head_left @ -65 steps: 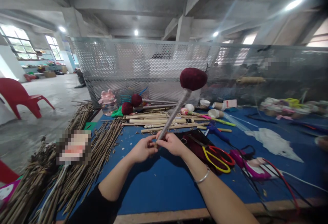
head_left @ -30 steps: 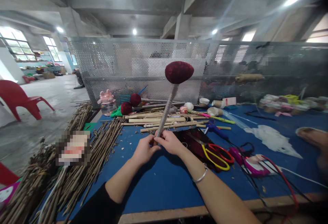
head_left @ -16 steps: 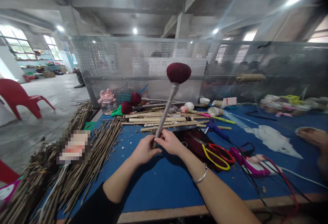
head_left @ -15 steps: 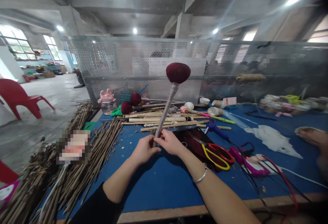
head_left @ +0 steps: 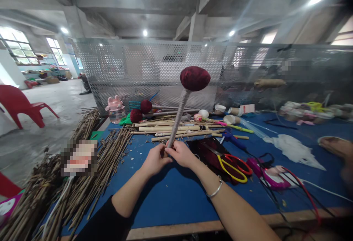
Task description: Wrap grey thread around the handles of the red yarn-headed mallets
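Observation:
A mallet-like stick point(head_left: 179, 116) stands up in front of me, leaning slightly right. Its oval head is covered in dark red cloth, and its handle is wound with grey thread. Around the lower end of the handle, my left hand point(head_left: 154, 160) and my right hand point(head_left: 180, 153) are closed side by side. The fingers hide the tip of the handle. Two similar dark red heads point(head_left: 136, 115) lie at the back of the table, their grey-wrapped handles pointing right. Scissors point(head_left: 234, 167) with yellow and red handles rest on dark red cloth point(head_left: 205, 156) to the right of my hands.
Dry stalks point(head_left: 102, 167) are heaped along the left side. Pale wooden sticks point(head_left: 171, 128) lie across the back, before a perforated metal screen point(head_left: 143, 68). A blue glue gun point(head_left: 234, 140), cables and a plastic bag point(head_left: 296, 151) are at right. Another person's hand point(head_left: 335, 146) shows at the right edge.
The stick has turned in my fingers, so its red head now shows a wider oval, shifted slightly right and up. Both hands stay almost in place.

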The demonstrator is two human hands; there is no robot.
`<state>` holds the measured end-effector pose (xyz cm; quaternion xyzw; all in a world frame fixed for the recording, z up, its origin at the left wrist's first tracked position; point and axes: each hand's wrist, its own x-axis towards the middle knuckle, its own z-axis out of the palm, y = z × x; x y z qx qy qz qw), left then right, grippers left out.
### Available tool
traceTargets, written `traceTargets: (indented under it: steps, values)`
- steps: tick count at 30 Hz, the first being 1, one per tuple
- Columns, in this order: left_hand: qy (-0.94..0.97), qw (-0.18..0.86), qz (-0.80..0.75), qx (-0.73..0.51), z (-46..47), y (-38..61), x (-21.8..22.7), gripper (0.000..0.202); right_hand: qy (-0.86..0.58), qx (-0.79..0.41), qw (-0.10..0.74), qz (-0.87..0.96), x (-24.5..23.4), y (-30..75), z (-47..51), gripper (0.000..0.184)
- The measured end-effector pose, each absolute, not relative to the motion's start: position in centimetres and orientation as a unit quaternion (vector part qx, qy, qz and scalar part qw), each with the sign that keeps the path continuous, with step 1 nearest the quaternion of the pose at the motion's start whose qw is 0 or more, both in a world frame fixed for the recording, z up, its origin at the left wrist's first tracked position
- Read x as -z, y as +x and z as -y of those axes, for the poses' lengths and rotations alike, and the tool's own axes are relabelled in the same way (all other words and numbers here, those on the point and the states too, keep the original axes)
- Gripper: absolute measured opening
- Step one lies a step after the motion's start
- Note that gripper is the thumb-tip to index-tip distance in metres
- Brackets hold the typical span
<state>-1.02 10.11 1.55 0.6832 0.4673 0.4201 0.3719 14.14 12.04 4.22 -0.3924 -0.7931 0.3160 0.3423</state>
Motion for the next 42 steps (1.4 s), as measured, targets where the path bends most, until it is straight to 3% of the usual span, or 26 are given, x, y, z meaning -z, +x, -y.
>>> traceTargets:
  steps: [4,9,15,18,22,28,35,39,42]
  values:
    - [0.673,0.415,-0.471,-0.392,-10.3,-1.1,-1.3,0.018,-0.384,-0.333,0.345,0.789,-4.0,14.3,-12.3,0.011]
    - [0.667,0.519,-0.389,-0.368,-10.5,-1.3,-1.1,0.023,-0.346,-0.395,0.342,0.779,-4.1,14.6,-12.4,0.012]
    - [0.741,0.333,-0.426,-0.398,-9.9,-1.1,-1.3,0.029,-0.38,-0.332,0.355,0.787,-3.7,14.4,-12.3,0.012]
    - [0.729,0.291,-0.465,-0.41,-9.9,-1.2,-1.6,0.03,-0.39,-0.319,0.358,0.786,-3.5,14.4,-12.3,0.012]
    - [0.687,0.332,-0.482,-0.43,-10.0,-1.2,-1.9,0.02,-0.399,-0.339,0.363,0.771,-3.6,14.4,-12.3,0.012]
    - [0.674,0.347,-0.476,-0.447,-9.8,-0.7,-1.9,0.022,-0.396,-0.352,0.366,0.765,-3.4,14.3,-12.3,0.011]
    - [0.641,0.502,-0.394,-0.426,-10.1,-0.8,-1.6,0.025,-0.324,-0.441,0.355,0.758,-3.9,14.8,-12.4,0.014]
    - [0.657,0.551,-0.346,-0.382,-10.1,-1.1,-1.9,0.028,-0.316,-0.419,0.326,0.786,-4.1,15.3,-12.4,0.013]
    - [0.657,0.52,-0.356,-0.414,-10.0,-0.9,-1.8,0.033,-0.331,-0.39,0.326,0.795,-4.1,15.3,-12.4,0.012]
